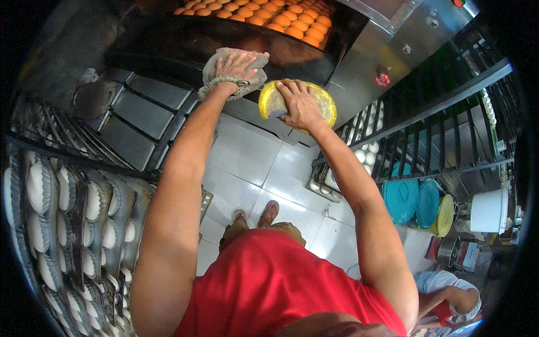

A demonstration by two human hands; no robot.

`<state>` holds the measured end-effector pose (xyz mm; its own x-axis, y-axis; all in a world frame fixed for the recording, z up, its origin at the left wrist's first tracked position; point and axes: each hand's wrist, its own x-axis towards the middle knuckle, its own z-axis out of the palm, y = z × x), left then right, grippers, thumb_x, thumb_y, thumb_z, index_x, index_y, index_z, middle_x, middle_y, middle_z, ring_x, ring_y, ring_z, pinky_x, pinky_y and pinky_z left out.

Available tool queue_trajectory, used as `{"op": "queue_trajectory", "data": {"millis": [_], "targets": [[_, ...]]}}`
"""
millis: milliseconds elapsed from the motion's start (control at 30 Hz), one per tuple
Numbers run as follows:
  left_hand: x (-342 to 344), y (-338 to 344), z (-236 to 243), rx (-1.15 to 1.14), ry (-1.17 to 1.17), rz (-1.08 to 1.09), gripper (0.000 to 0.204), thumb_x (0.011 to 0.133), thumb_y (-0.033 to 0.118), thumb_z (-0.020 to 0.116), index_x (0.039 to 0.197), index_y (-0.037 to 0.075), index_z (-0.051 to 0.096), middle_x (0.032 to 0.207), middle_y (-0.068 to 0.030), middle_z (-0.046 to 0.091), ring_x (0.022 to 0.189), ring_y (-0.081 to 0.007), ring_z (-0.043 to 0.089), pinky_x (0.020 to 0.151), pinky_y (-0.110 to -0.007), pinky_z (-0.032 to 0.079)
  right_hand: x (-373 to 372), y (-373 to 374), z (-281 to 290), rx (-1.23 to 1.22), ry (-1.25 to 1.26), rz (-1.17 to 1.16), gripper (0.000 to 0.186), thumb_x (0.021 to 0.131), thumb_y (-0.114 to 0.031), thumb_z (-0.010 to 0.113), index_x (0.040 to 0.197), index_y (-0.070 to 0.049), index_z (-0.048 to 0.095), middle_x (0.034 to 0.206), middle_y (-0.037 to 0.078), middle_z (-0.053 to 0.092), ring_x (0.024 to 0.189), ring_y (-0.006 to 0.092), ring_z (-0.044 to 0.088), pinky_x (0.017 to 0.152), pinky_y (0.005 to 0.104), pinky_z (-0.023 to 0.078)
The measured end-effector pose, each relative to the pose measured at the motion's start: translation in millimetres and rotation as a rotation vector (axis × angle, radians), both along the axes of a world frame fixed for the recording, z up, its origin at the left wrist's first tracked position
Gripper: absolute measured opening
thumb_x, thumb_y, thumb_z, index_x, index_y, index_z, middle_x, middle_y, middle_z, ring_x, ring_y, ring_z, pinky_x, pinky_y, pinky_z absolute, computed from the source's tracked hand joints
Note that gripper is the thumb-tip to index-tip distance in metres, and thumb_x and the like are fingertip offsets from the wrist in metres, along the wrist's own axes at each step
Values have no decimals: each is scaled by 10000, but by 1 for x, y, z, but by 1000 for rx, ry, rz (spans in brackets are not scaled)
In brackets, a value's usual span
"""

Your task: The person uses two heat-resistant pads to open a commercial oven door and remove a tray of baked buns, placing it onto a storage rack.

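My left hand point(236, 66) presses a grey cloth point(216, 67) against the front edge of a dark oven tray point(185, 45). That tray carries several rows of golden-brown baked buns point(281, 17) and sticks out of a steel oven point(393, 39). My right hand point(300, 104) grips a yellow and grey pad point(270, 101) against the same tray edge, a little lower and to the right. Both arms are stretched forward over a tiled floor point(252, 163).
A rack on the left holds several dark trays of white raw dough pieces point(39, 185). Empty dark trays point(140, 115) lie beyond it. Right of me stand a black metal rack point(443, 112) with white dough, teal and yellow lids point(418, 202), a white bucket point(488, 210), and another person's arm point(449, 297).
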<state>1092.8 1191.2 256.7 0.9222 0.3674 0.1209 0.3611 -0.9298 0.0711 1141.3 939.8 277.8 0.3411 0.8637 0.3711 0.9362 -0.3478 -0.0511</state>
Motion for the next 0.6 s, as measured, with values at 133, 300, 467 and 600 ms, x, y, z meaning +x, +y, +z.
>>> {"op": "queue_trajectory", "data": {"millis": [133,300,467,600], "targets": [[2,0,3,-24,47,13,595,945,595,343,1490,370,268,1591,58,164,1472,-195,98,1177,-497,39,3,3,2,10,30,-34,775,615,-204,792,1327,-116,498,1324,91,510,1221,298,455,978,455,388],[6,10,-15,23,-5,1,599,941,613,327,1487,369,282,1582,57,198,1459,-202,152,1173,-496,62,-4,-1,1,53,79,-39,628,640,-171,760,1242,-125,585,1291,56,550,1208,301,467,1011,477,366],[4,6,-6,41,33,11,592,942,604,340,1485,376,285,1575,60,217,1454,-198,169,1172,-488,76,2,-4,-6,82,33,14,652,642,-171,760,1265,-120,573,1323,72,540,1240,313,460,1056,487,343],[0,5,-6,24,32,27,595,937,610,356,1484,387,282,1571,69,223,1454,-191,162,1175,-474,74,4,-5,-10,103,45,50,624,653,-151,745,1251,-92,575,1325,79,548,1250,304,470,1045,467,368]]}}
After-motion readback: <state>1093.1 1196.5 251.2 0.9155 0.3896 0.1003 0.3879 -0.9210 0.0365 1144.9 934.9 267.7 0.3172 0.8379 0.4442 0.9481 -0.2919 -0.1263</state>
